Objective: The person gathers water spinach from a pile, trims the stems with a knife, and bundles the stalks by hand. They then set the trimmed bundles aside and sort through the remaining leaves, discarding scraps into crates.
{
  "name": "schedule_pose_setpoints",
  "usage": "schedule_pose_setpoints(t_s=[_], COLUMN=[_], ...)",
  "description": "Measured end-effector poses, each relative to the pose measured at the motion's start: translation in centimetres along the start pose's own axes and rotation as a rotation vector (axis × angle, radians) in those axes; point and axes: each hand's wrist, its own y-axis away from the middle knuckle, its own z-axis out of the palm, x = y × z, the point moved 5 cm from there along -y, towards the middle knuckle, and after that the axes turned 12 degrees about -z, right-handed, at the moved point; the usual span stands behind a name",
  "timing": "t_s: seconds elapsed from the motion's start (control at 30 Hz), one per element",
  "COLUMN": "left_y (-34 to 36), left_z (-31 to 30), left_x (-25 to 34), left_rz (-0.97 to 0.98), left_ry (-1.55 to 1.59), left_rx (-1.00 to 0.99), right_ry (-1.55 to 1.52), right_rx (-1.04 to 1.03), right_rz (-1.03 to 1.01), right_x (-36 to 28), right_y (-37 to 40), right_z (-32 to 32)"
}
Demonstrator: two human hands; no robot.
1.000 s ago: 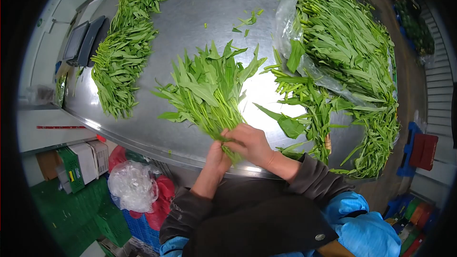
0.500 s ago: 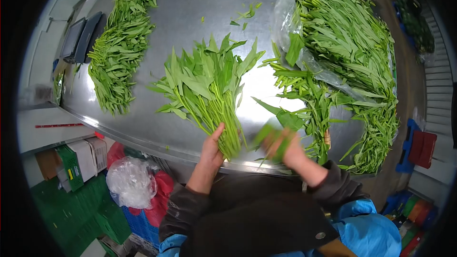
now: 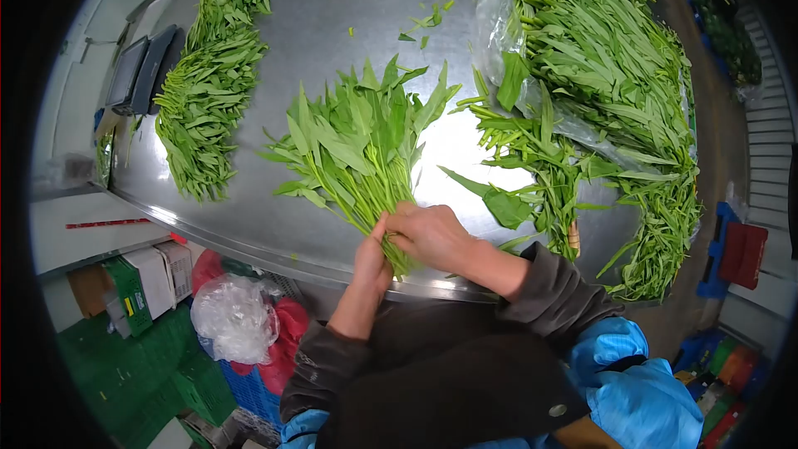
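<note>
A bunch of leafy greens, looking like water spinach [image 3: 353, 141], lies near the table's front edge, leaves fanned away from me. My left hand [image 3: 371, 264] is wrapped round its stems close to the cut ends. Across the stems just above it, my right hand [image 3: 436, 237] pinches at the bunch with its fingers closed; the fingertips are partly hidden. To the right, loose leaves [image 3: 505, 208] and a smaller pile of stems [image 3: 544, 170] rest on the metal.
A large heap of greens [image 3: 607, 75] covers the right side, partly over a clear plastic bag [image 3: 496, 25]. Tied-looking rows of greens [image 3: 208, 83] line the left, beside a dark scale display [image 3: 141, 71]. Below the metal table [image 3: 316, 25] stands a blue crate [image 3: 253, 391] with crumpled plastic [image 3: 235, 316].
My right hand has moved left from the loose leaves to the bunch's stems. The blurred leaf it held is no longer seen in it. My left hand keeps its grip.
</note>
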Motion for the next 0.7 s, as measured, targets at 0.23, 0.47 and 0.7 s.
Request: schedule_pose_setpoints(t_s=[0.23,0.47,0.7], left_y=[-0.7,-1.1,0.1], left_z=[-0.9,-0.5,-0.4], left_x=[-0.1,-0.2,0.1], left_rz=[-0.1,-0.072,-0.041], left_ry=[-0.053,-0.013,-0.085], left_rx=[-0.042,-0.042,0.075], right_ry=[-0.8,-0.337,-0.036], right_rx=[0.005,-0.515,-0.178], right_rz=[0.041,0.076,-0.005], right_x=[-1.1,-1.6,-2.5], right_y=[1.3,3.3,0.5], right_z=[-1.5,-3.3,0.3])
